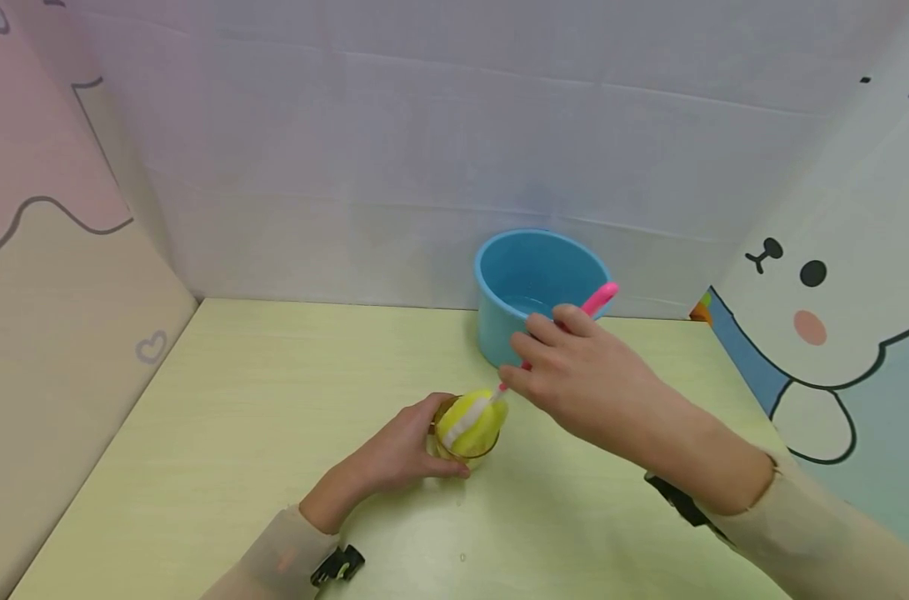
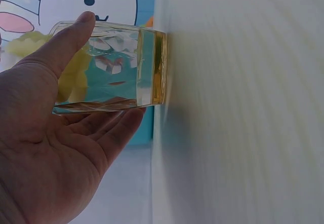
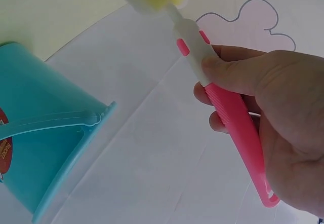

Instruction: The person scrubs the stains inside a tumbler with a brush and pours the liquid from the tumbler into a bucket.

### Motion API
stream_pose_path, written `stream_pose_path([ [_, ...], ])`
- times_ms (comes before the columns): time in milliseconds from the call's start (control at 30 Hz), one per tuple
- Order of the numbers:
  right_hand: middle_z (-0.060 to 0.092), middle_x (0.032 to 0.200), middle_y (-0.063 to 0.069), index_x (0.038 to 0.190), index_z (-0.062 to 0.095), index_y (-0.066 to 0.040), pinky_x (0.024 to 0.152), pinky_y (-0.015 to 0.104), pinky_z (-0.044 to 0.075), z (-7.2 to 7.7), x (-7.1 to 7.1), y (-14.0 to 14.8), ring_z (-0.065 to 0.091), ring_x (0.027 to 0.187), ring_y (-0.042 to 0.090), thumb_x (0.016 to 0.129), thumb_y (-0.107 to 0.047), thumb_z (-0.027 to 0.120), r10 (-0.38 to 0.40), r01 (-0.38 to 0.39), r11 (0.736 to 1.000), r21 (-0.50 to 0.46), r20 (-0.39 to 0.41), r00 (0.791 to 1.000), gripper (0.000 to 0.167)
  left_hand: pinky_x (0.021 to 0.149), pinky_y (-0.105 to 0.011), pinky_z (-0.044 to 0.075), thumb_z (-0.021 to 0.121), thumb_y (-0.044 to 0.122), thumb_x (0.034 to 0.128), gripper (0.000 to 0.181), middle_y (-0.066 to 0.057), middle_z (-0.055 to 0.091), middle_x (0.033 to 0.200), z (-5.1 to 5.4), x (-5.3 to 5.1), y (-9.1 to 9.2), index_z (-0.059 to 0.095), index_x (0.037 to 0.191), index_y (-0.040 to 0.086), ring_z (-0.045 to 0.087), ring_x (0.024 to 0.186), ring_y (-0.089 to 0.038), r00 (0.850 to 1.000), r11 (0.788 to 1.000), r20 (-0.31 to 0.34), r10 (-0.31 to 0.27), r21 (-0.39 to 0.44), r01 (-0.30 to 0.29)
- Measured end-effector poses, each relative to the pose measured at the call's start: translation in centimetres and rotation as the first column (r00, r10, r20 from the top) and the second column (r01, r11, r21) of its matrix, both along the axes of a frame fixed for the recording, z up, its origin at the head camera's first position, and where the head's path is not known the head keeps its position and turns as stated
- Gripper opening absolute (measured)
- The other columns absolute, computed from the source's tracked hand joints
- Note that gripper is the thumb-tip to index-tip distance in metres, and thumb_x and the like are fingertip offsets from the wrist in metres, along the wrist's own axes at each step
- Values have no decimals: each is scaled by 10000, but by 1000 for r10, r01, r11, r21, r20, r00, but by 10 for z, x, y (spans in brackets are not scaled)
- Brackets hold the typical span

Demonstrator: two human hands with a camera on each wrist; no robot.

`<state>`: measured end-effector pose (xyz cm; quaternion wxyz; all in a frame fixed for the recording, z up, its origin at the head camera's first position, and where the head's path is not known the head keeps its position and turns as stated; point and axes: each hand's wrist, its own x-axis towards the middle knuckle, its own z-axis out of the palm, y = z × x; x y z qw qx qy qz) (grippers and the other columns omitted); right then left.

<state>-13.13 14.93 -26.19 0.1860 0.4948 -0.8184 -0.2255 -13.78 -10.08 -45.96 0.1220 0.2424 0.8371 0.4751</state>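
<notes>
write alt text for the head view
A left hand holds a glass while the right hand grips a pink-handled brush, its yellow-and-white sponge head at the glass's mouth. Behind, a blue bucket stands on the table.

The left hand, at eight o'clock, holds a clear glass at ten, its thumb along the glass's twelve-o'clock side, fingers at six. The amber base faces the pale surface at three. Yellow sponge shows inside; a teal object behind; a cartoon face at eleven.
</notes>
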Motion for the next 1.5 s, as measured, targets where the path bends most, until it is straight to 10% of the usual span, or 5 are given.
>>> stream_pose_path([
  [1500,572,865,36,1095,776,-188,777,382,378,4,-1,19,465,841,246,828,-223,935,-121,121,993,2,10,993,312,1081,-459,494,972,371,784,942,-42,619,1374,2,1,2,468,1514,53,602,1242,-217,1000,999,-9,13,-35,-13],
])
